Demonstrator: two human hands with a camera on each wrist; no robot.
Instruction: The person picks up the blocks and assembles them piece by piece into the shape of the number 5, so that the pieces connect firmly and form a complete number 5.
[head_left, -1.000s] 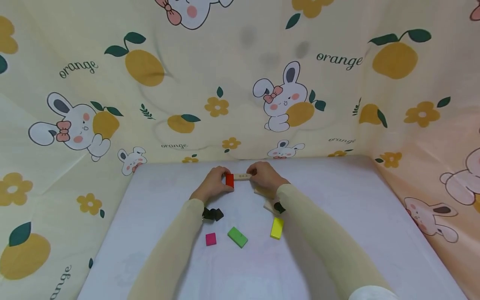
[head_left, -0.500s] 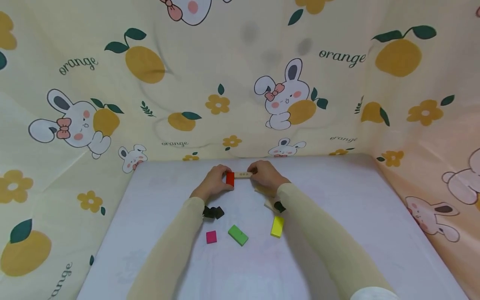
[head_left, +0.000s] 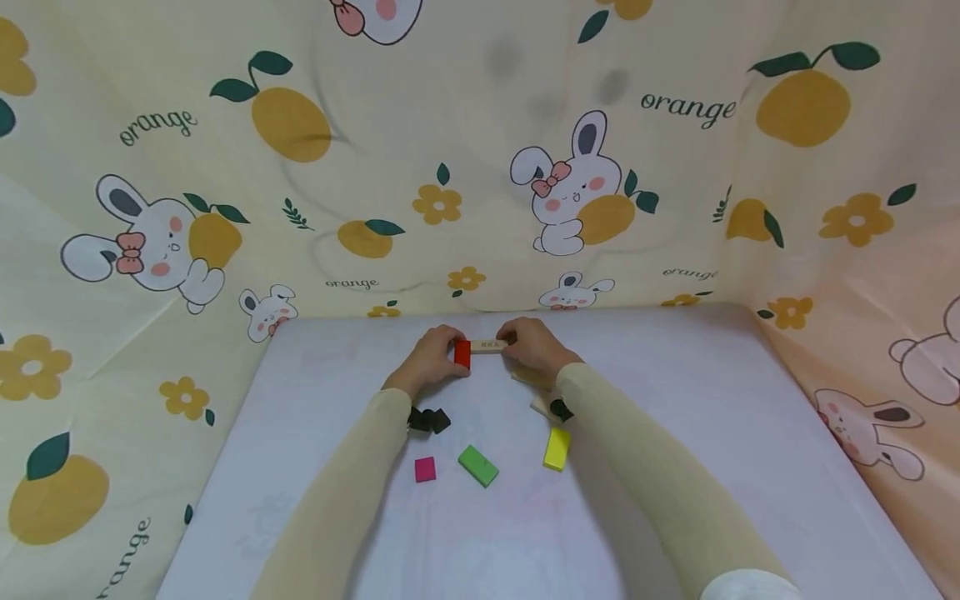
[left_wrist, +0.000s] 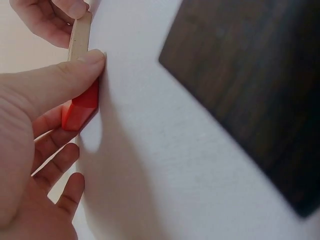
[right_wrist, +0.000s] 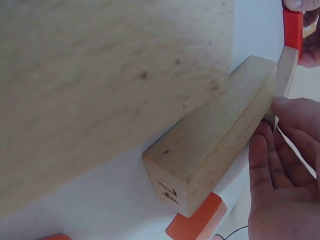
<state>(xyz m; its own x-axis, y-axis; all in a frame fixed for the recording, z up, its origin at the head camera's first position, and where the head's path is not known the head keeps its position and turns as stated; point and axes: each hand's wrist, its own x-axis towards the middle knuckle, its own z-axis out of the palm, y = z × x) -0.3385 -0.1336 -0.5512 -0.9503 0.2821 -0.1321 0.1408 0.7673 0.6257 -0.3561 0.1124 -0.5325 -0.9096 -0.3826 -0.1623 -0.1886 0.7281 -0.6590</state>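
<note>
At the far side of the table my left hand pinches a red block between thumb and fingers. A pale wooden block with small dark markings meets the red block end to end. My right hand holds the wooden block's other end between thumb and fingertips. In the left wrist view the thumb lies across the red block, partly hiding it. Close by the right hand, the right wrist view shows another wooden block with a dark mark on its end.
Nearer on the white table lie a pink block, a green block and a yellow block. A dark block lies by the left wrist. Two wooden blocks are partly under the right forearm. A printed cloth hangs behind.
The head view has shifted slightly, moving the whole scene a little in the frame. Both hands keep their hold, and the blocks show no clear movement on the table.
</note>
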